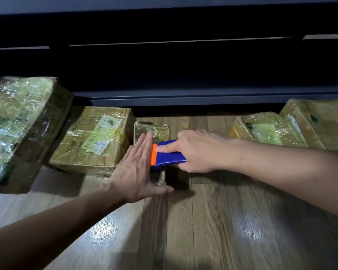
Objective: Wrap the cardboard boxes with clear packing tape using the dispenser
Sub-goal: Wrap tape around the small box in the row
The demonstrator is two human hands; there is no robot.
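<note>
Wood floor, far edge, below a dark cabinet. Four boxes already shine with tape: the big box at the left edge, the labelled box touching it, the end box and the yellow box toward the right edge. Between these, the small box is in work, apparently the last. The dispenser sits over its top, gripped by the right hand. The left hand, fingers straight and together, braces its left side.
</note>
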